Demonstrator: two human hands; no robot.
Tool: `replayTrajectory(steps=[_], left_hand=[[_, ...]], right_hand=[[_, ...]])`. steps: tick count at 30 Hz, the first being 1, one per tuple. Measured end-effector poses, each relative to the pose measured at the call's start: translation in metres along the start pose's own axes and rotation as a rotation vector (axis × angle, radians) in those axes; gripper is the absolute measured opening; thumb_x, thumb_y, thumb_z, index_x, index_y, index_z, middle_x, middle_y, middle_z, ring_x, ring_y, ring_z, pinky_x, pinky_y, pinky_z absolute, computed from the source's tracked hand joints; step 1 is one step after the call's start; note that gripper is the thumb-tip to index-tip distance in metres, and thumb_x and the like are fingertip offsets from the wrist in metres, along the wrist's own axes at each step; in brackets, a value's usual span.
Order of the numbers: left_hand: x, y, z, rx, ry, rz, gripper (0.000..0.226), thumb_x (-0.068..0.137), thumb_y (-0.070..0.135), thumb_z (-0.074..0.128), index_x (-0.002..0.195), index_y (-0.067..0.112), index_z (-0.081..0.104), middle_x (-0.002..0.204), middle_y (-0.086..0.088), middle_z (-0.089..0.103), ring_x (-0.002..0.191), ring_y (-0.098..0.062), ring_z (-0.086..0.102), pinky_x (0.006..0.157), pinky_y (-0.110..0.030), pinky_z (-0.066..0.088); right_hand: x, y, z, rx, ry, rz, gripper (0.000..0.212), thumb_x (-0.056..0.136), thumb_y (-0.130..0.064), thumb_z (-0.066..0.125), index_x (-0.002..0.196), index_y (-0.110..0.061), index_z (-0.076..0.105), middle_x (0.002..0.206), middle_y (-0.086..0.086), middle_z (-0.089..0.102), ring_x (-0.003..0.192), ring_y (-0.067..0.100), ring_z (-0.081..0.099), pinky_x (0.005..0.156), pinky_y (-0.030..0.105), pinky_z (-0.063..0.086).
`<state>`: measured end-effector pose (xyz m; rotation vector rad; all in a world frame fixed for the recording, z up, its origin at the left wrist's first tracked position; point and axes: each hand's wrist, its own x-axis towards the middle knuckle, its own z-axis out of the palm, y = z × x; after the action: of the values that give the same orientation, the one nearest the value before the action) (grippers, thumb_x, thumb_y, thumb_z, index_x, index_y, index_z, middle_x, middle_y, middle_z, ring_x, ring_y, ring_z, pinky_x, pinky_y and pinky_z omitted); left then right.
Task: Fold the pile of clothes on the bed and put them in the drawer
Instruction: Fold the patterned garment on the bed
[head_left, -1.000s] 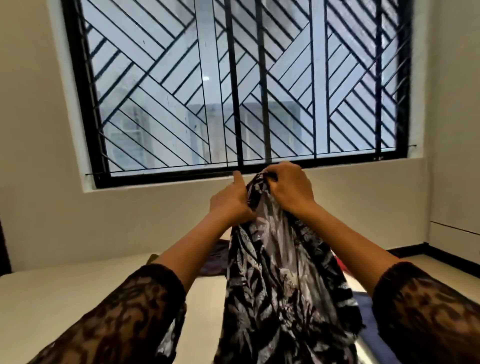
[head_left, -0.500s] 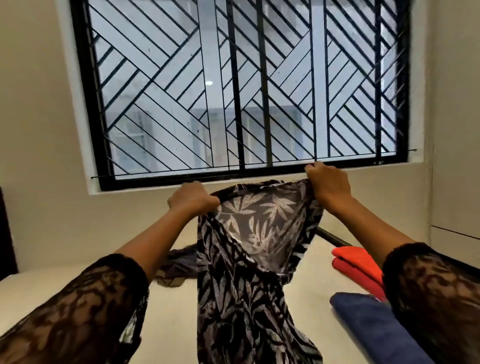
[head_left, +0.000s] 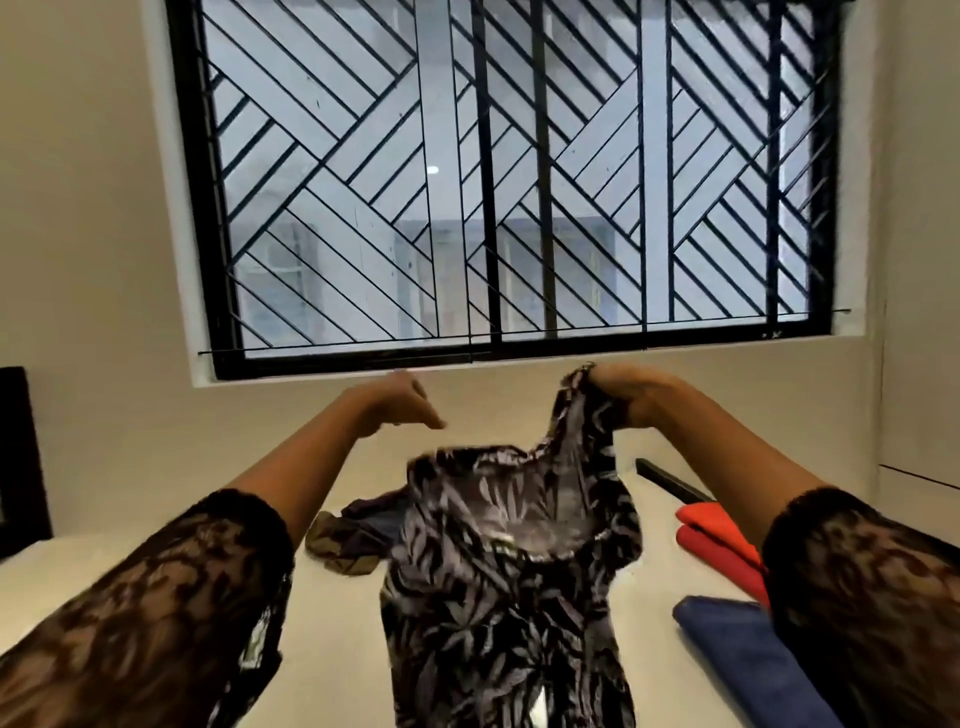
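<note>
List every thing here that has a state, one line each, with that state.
left hand, open, holding nothing
right hand, gripping the top edge of the leaf-print garment
leaf-print garment, unfolded, hanging from the right hand alone
red cloth, folded, lying on the bed
blue cloth, folded, lying on the bed
dark clothes, crumpled, unfolded, on the bed

Black-and-white leaf-print garment (head_left: 498, 571)
</note>
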<state>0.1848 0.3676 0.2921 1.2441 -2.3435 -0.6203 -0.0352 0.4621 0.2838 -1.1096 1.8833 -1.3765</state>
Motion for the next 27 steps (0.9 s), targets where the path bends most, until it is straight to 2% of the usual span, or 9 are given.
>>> replayTrajectory(steps=[3, 5, 8, 10, 15, 18, 22, 24, 27], left_hand=[[-0.005, 0.015, 0.024, -0.194, -0.198, 0.121, 0.069, 0.074, 0.042, 0.073, 0.13, 0.015, 0.045, 0.121, -0.003, 0.052, 0.112, -0.019, 0.051, 0.097, -0.037, 0.041], [-0.008, 0.026, 0.039, -0.228, -0.241, 0.198, 0.067, 0.073, 0.042, 0.074, 0.128, 0.021, 0.043, 0.12, -0.002, 0.054, 0.109, -0.019, 0.054, 0.091, -0.037, 0.046], [-0.006, 0.029, 0.059, -0.141, -0.042, 0.302, 0.043, 0.078, 0.027, 0.074, 0.112, 0.019, 0.05, 0.105, -0.003, 0.057, 0.094, -0.019, 0.056, 0.073, -0.035, 0.053], [0.0, 0.019, 0.067, -0.03, 0.127, 0.259, 0.036, 0.081, 0.023, 0.068, 0.112, 0.011, 0.053, 0.107, -0.011, 0.058, 0.094, -0.025, 0.057, 0.078, -0.038, 0.054], [0.014, -0.035, 0.049, 0.164, 0.265, -0.028, 0.022, 0.085, 0.024, 0.061, 0.095, 0.005, 0.058, 0.1, -0.015, 0.062, 0.086, -0.028, 0.061, 0.078, -0.038, 0.056], [0.016, -0.058, 0.013, 0.008, 0.365, -0.13, 0.023, 0.087, 0.02, 0.058, 0.094, -0.002, 0.059, 0.093, -0.019, 0.064, 0.074, -0.03, 0.064, 0.066, -0.038, 0.058], [0.013, -0.052, -0.023, -0.217, 0.342, -0.177, 0.019, 0.091, 0.007, 0.046, 0.074, 0.002, 0.053, 0.082, -0.019, 0.064, 0.075, -0.03, 0.067, 0.048, -0.023, 0.055], [0.01, -0.037, -0.029, -0.469, 0.308, -0.166, 0.026, 0.097, 0.006, 0.041, 0.071, 0.008, 0.045, 0.082, -0.015, 0.056, 0.088, -0.024, 0.068, 0.037, -0.015, 0.047], [0.007, -0.029, -0.036, -0.708, 0.243, -0.167, 0.026, 0.098, -0.003, 0.034, 0.076, 0.003, 0.047, 0.07, -0.022, 0.053, 0.062, -0.007, 0.065, 0.033, -0.015, 0.042]], right_hand=[[-0.002, -0.023, 0.036, -0.017, 0.091, -0.133, 0.007, 0.089, -0.006, 0.052, 0.09, 0.0, 0.056, 0.071, 0.011, 0.059, 0.057, 0.019, 0.059, 0.046, 0.023, 0.048], [-0.002, -0.034, 0.053, 0.015, 0.1, -0.203, 0.01, 0.089, -0.007, 0.054, 0.096, -0.001, 0.058, 0.076, 0.013, 0.059, 0.065, 0.02, 0.058, 0.058, 0.027, 0.051], [-0.005, -0.042, 0.058, 0.087, 0.109, -0.262, 0.006, 0.089, -0.006, 0.055, 0.086, -0.006, 0.06, 0.086, 0.016, 0.061, 0.077, 0.024, 0.061, 0.077, 0.034, 0.055], [-0.004, -0.041, 0.051, 0.083, 0.154, -0.317, 0.009, 0.089, -0.004, 0.055, 0.084, -0.009, 0.061, 0.093, 0.016, 0.061, 0.087, 0.025, 0.061, 0.083, 0.035, 0.055], [-0.003, -0.02, 0.01, -0.534, 0.311, -0.617, 0.024, 0.082, 0.004, 0.063, 0.104, -0.005, 0.063, 0.097, 0.007, 0.056, 0.093, 0.021, 0.056, 0.076, 0.028, 0.046], [0.004, 0.004, -0.019, -0.942, 0.228, -0.545, 0.028, 0.08, 0.001, 0.063, 0.108, -0.005, 0.061, 0.106, 0.012, 0.058, 0.1, 0.03, 0.057, 0.074, 0.031, 0.044], [0.005, 0.033, -0.035, -1.387, 0.393, -0.507, 0.025, 0.09, -0.01, 0.05, 0.114, -0.01, 0.057, 0.114, 0.013, 0.058, 0.101, 0.03, 0.058, 0.07, 0.03, 0.041], [0.003, 0.04, -0.03, -1.512, 0.467, -0.705, 0.031, 0.093, -0.008, 0.042, 0.123, -0.012, 0.05, 0.117, 0.011, 0.056, 0.096, 0.03, 0.06, 0.067, 0.033, 0.046], [-0.002, 0.049, -0.025, -1.589, 0.39, -1.246, 0.048, 0.081, -0.002, 0.051, 0.129, -0.01, 0.05, 0.12, 0.018, 0.059, 0.07, 0.028, 0.063, 0.041, 0.032, 0.05]])
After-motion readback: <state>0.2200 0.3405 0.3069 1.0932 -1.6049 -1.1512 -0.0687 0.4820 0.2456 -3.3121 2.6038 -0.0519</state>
